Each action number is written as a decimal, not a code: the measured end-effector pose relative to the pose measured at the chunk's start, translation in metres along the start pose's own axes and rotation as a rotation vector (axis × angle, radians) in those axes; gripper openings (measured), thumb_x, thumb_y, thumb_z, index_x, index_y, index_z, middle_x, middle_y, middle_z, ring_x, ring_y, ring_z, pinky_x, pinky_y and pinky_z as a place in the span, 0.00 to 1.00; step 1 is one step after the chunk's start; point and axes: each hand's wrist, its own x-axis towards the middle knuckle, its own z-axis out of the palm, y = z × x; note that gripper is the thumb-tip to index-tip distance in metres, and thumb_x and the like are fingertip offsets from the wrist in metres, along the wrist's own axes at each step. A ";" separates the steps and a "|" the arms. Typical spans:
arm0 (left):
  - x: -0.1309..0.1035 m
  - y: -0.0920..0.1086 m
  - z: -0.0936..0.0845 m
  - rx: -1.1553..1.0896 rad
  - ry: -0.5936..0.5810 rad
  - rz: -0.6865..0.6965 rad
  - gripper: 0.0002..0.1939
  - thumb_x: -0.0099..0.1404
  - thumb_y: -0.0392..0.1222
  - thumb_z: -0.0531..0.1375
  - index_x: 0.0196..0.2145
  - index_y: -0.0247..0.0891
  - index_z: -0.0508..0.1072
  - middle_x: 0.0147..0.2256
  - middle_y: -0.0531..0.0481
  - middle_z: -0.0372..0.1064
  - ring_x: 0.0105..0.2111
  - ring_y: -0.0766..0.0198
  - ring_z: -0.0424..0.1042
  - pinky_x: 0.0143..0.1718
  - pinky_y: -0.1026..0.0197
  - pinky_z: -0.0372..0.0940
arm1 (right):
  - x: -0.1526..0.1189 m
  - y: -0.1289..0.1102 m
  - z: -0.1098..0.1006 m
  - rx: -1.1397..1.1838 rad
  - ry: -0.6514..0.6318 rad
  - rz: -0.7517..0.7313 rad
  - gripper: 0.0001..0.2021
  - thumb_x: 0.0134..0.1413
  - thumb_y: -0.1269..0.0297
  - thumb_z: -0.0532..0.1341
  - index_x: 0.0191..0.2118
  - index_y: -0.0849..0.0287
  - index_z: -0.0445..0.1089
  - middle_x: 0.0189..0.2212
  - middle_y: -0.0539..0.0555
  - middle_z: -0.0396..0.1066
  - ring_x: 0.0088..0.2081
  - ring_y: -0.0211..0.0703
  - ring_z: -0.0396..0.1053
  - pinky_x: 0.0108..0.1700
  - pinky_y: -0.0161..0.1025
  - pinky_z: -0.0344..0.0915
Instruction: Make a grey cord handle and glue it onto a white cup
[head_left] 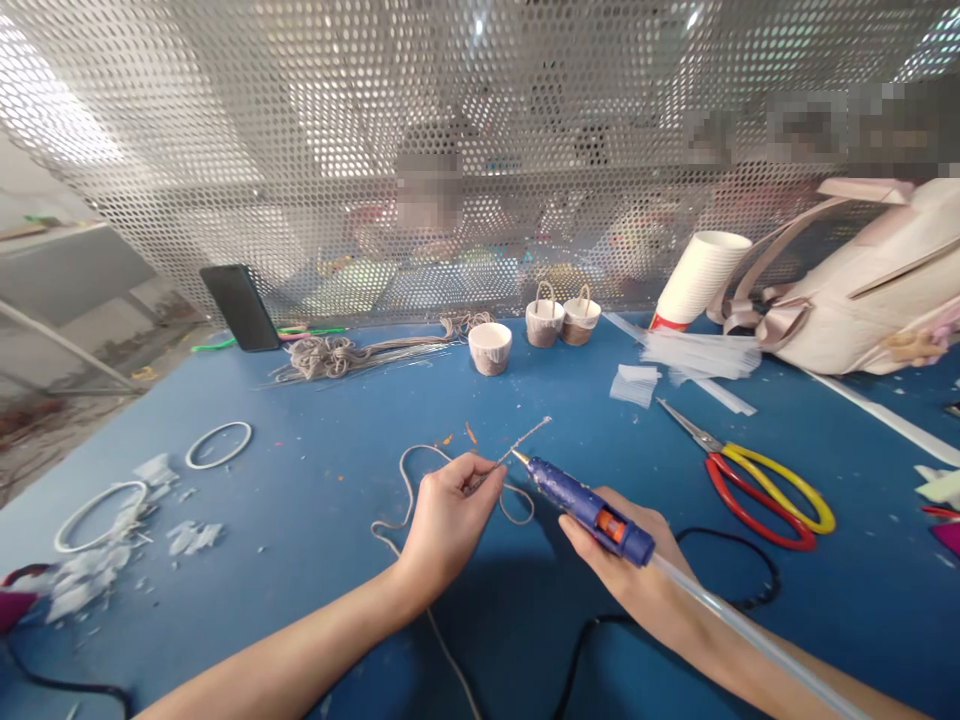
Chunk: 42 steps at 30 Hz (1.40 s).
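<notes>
Near the middle of the blue table, my left hand [455, 515] pinches a thin grey cord [409, 480], whose short end points up and right past the fingertips. The rest of the cord loops on the table and runs down to the front edge. My right hand [637, 550] is wrapped round a dark blue glue gun [577, 500] with a clear glue stick in its back. The gun's nozzle is at the cord, just right of my left fingertips. Beyond my hands stands a small white cup [490, 348] with a grey-brown lower part.
Two handled cups [544, 322] stand farther back. Red and yellow scissors [750, 480] lie right, near clear strips [701, 355], stacked paper cups [701, 275] and a pale bag [870, 280]. At left are a phone [240, 308], tangled cord [322, 356] and white rings [219, 445].
</notes>
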 end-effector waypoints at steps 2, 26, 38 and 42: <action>-0.001 0.000 0.000 0.001 -0.003 0.000 0.15 0.58 0.50 0.58 0.23 0.35 0.73 0.17 0.57 0.55 0.20 0.70 0.51 0.22 0.66 0.49 | 0.000 0.000 0.000 -0.001 -0.022 -0.020 0.09 0.56 0.59 0.56 0.27 0.56 0.63 0.19 0.48 0.66 0.19 0.36 0.64 0.18 0.31 0.57; -0.001 0.001 -0.001 -0.010 0.008 0.025 0.14 0.58 0.48 0.58 0.22 0.35 0.73 0.17 0.57 0.55 0.19 0.71 0.51 0.21 0.67 0.49 | -0.002 -0.008 0.000 0.039 0.017 0.073 0.10 0.56 0.59 0.56 0.27 0.56 0.63 0.20 0.48 0.66 0.20 0.36 0.63 0.21 0.31 0.58; -0.002 0.001 0.000 -0.012 -0.004 0.020 0.14 0.58 0.47 0.57 0.24 0.35 0.73 0.18 0.56 0.58 0.21 0.70 0.53 0.22 0.67 0.51 | -0.003 -0.006 0.003 0.049 -0.031 0.029 0.09 0.57 0.60 0.55 0.28 0.57 0.64 0.20 0.48 0.66 0.21 0.36 0.64 0.21 0.31 0.58; -0.001 0.002 -0.001 -0.014 -0.001 0.024 0.14 0.58 0.48 0.57 0.23 0.35 0.73 0.18 0.57 0.57 0.20 0.70 0.52 0.22 0.67 0.50 | -0.002 -0.004 0.002 0.031 -0.017 -0.001 0.09 0.56 0.61 0.56 0.27 0.57 0.63 0.19 0.47 0.64 0.19 0.35 0.62 0.20 0.30 0.58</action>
